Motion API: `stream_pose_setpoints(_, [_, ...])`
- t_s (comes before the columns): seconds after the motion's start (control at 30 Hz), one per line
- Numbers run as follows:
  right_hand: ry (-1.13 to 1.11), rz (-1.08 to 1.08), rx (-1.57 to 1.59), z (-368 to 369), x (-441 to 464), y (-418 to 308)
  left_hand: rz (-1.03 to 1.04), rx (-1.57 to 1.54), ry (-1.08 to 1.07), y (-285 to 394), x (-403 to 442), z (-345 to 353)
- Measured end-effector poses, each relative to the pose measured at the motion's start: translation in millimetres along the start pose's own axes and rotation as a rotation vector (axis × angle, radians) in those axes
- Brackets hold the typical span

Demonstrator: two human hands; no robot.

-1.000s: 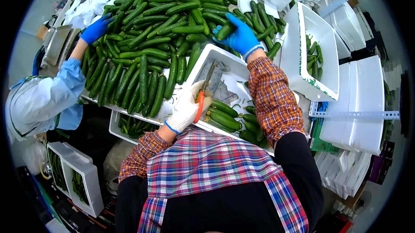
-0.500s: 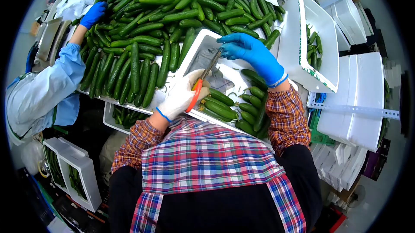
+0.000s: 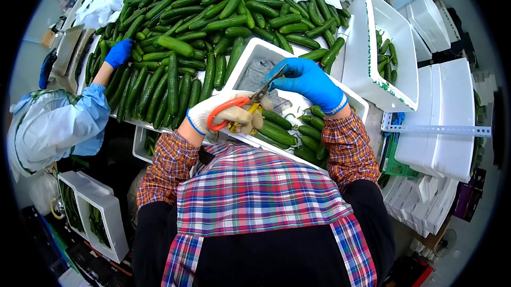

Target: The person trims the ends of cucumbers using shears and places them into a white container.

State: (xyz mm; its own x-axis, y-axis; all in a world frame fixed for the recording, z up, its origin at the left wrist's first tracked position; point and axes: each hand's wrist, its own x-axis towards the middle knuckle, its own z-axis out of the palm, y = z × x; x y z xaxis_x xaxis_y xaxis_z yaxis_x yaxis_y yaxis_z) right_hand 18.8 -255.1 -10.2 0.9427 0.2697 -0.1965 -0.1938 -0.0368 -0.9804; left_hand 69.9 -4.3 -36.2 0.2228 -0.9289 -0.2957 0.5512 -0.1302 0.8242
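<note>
My left hand [image 3: 229,114], in a whitish glove, is closed around a pair of scissors [image 3: 229,110] with orange handles. Their blades point up and to the right, against my right hand [image 3: 311,82]. That hand wears a blue glove; its fingers are curled together by the blade tips, and what they pinch is hidden. Both hands are above a white foam box [image 3: 357,105]. Cucumbers [image 3: 279,131] lie in its near part, and crumpled clear plastic [image 3: 255,74] is at its far end.
A large heap of cucumbers [image 3: 213,15] covers the table ahead. At the left, a co-worker's blue-gloved hand [image 3: 119,53] touches the heap. Another foam box [image 3: 396,82] with cucumbers stands at the right, beside stacked white boxes [image 3: 436,127]. More boxes [image 3: 114,223] sit low at the left.
The scissors have turned, with their handles now farther left and their blades across my right fingers. My right hand has curled in and come slightly lower. The co-worker's hand has moved down the heap.
</note>
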Motion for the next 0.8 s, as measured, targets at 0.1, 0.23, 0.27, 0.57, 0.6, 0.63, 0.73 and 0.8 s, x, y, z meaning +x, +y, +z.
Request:
stream_pose_setpoints(0.1, [0.056, -0.052, 0.011, 2.2, -7.9, -17.1, 0.029, -0.027, -0.099, -2.0, -2.5, -5.1])
stream_pose_setpoints(0.23, [0.29, -0.218, 0.148, -11.3, -18.0, -31.5, 0.052, 0.018, -0.064, -4.8, -12.1, -7.3])
stream_pose_setpoints(0.27, [0.411, -0.306, 0.161, -19.1, -19.5, -31.0, 0.075, -0.039, -0.02, -7.2, -16.7, -7.4])
stream_pose_setpoints(0.57, [0.253, 0.109, -1.108, 3.4, -15.8, 47.4, 0.153, -0.233, 0.109, -23.3, -19.5, 3.5])
stream_pose_setpoints(0.6, [0.249, 0.202, -1.018, 3.0, -16.1, 49.1, 0.137, -0.202, 0.122, -24.6, -19.2, 5.2])
stream_pose_setpoints(0.63, [0.253, 0.296, -0.929, 2.4, -16.2, 50.6, 0.145, -0.194, 0.084, -25.2, -18.3, 3.6])
stream_pose_setpoints(0.73, [0.415, -0.078, -0.963, 4.5, -19.4, 71.1, 0.209, -0.341, 0.066, -39.6, -7.8, -0.4])
stream_pose_setpoints(0.8, [0.526, -0.317, -1.058, 9.8, -20.0, 76.5, 0.238, -0.257, 0.051, -37.3, -3.9, -2.2])
